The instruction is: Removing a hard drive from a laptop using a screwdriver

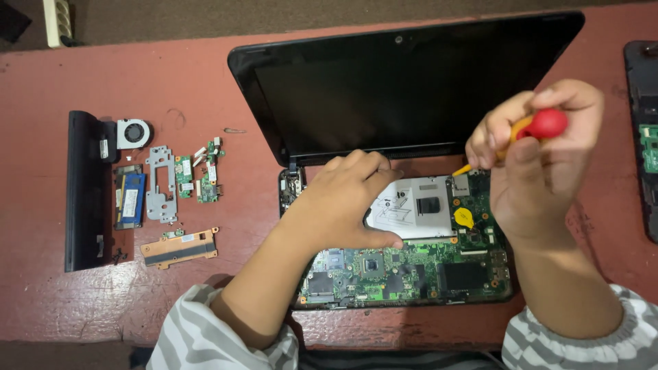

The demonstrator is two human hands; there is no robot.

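Step in hand, as judged: unscrewing inside the opened laptop (384, 171); right hand (531, 161) was closed around a screwdriver (531, 130), red knob at the top, orange shaft angled down to the upper right corner of the green circuit board (384, 267); tip itself too small to tell if seated. Left hand (346, 202) lay flat, fingers spread and gripping nothing, pressing on the silver metal drive cover (418, 209). Next move likely calls for steady downward pressure and a straight turn. Black glossy screen (404, 85) stood open behind. On the worn red table (205, 89), well apart to the left: long black battery (82, 192), small round fan (132, 133), perforated metal bracket (160, 185), small green boards (199, 178), copper-coloured strip (179, 247).
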